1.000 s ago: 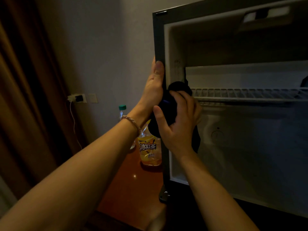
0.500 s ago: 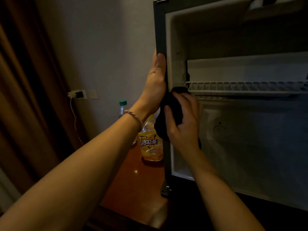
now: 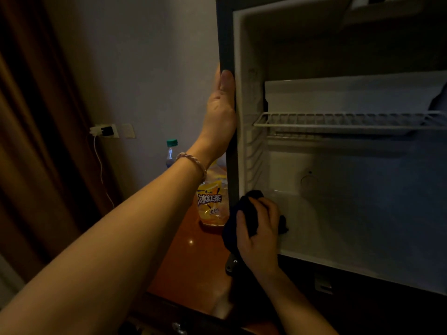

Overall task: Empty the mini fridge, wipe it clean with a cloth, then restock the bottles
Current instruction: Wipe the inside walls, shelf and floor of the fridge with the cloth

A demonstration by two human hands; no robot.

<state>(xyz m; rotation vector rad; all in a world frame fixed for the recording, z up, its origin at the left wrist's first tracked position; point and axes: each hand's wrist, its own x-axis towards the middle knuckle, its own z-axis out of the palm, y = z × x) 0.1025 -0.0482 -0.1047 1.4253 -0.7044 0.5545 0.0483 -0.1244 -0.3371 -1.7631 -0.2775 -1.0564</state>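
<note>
The left hand (image 3: 219,112) grips the dark, straight front edge of the open fridge (image 3: 227,39). The right hand (image 3: 260,234) clutches a crumpled dark cloth (image 3: 242,211) against the smooth white lower left inner corner, below the wire shelf (image 3: 338,122). A plastic iced tea bottle (image 3: 211,204) with a yellow label stands on the glossy wooden table (image 3: 193,262) beside the fridge.

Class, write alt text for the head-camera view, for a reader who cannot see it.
A person's right hand presses a dark cloth against the lower left inside corner of an open, empty mini fridge, while the left hand grips its left front edge. Two bottles stand on a wooden surface beside it.
</note>
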